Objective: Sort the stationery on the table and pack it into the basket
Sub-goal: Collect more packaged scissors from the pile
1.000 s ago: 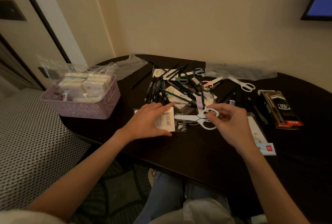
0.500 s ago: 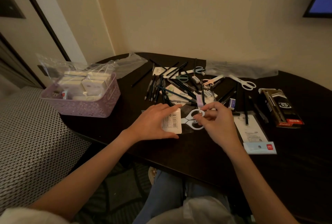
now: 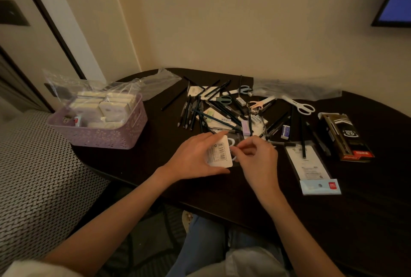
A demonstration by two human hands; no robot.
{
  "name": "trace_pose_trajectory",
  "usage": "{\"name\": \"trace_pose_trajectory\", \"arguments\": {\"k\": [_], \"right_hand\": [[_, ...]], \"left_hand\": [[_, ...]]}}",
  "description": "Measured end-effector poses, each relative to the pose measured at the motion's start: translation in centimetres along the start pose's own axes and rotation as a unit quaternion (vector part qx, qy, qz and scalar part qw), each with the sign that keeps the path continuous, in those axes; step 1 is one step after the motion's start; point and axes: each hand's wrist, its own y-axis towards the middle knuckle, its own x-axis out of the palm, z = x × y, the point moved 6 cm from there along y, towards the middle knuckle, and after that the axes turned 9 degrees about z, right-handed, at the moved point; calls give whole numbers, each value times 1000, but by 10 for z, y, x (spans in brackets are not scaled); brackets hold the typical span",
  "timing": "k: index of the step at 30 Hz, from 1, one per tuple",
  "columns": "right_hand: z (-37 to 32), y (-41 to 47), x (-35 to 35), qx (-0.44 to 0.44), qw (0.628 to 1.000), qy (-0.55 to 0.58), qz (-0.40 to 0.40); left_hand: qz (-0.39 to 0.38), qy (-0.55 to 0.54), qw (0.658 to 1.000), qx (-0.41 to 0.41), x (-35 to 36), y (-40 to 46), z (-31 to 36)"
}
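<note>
I hold a white barcoded sleeve (image 3: 219, 154) in my left hand (image 3: 193, 161), thumb along its lower edge and fingers stretched over its top, just above the table (image 3: 233, 187) near the front edge. My right hand (image 3: 258, 159) is curled at the sleeve's right side, fingertips pinching the white scissors (image 3: 232, 143), of which only the handle loops show; the blades are hidden behind the sleeve. I cannot tell how far in the scissors sit.

The purple basket (image 3: 100, 136) stands at the table's left edge, well apart from my hands, with pale boxes (image 3: 106, 107) and crumpled clear plastic (image 3: 73, 81) inside it.

Toward the back of the table, in the middle, lies a loose pile of dark pens and pencils (image 3: 211, 112) crossing one another, with teal-handled scissors (image 3: 223, 99) among them and a second teal pair (image 3: 242, 90) nearer the back edge. To the right of the pile lie pink-handled scissors (image 3: 258, 104) and, further right, another white pair (image 3: 300, 106). A small white eraser (image 3: 285, 131) lies right of the pile.

On the right side a flat clear packet with a light blue header (image 3: 311, 170) lies lengthwise, a dark pencil (image 3: 303, 139) resting across its far end. Just beside it, nearer the right edge, sits a black and red box of pens (image 3: 344, 136).
</note>
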Motion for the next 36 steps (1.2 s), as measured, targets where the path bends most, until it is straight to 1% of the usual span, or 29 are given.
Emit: {"name": "trace_pose_trajectory", "arguments": {"k": [3,6,10,11,12,14,15,16,17,20,22,24,27,30,32,34,36], "right_hand": [[-3,-3,4,-20,1000,-4,-23],[-4,-5,8,-55,996,-37,-51],[0,-7,13,-82,989,-55,-113],[-1,-7,11,-86,989,-45,-111],[-1,-5,7,-88,991,-29,-92],[3,-1,-4,-81,996,-3,-40],[7,3,-8,-76,997,1,-30],[11,6,-10,-79,996,2,-38],[15,9,-9,-91,994,-1,-65],[22,11,1,-144,972,-15,-186],[28,7,12,-174,954,-52,-237],[34,2,21,-203,943,-86,-248],[33,-3,28,-251,937,-84,-228],[21,-7,32,-337,911,-92,-221],[12,-10,38,-374,889,-101,-244],[9,-15,45,-388,873,-110,-274],[9,-19,49,-372,868,-114,-308]], "left_hand": [[11,-8,1000,-14,2,1,-2],[21,-8,1000,-17,4,1,-5],[18,-6,1000,-19,7,0,-9],[15,-5,1000,-19,6,0,-10],[8,-5,1000,-18,6,0,-10],[-29,-14,999,-22,7,1,-14],[-61,-17,998,-25,9,2,-16],[-94,-16,995,-27,11,2,-19],[-126,-14,991,-30,14,1,-22],[-202,-18,978,-54,16,1,-27],[-244,-29,966,-75,16,0,-29],[-276,-40,956,-93,17,-3,-32],[-308,-44,945,-98,20,-10,-38],[-318,-25,944,-86,20,-16,-42],[-316,2,945,-88,18,-22,-45],[-301,34,949,-92,12,-30,-47],[-271,78,954,-103,5,-40,-53]]}}
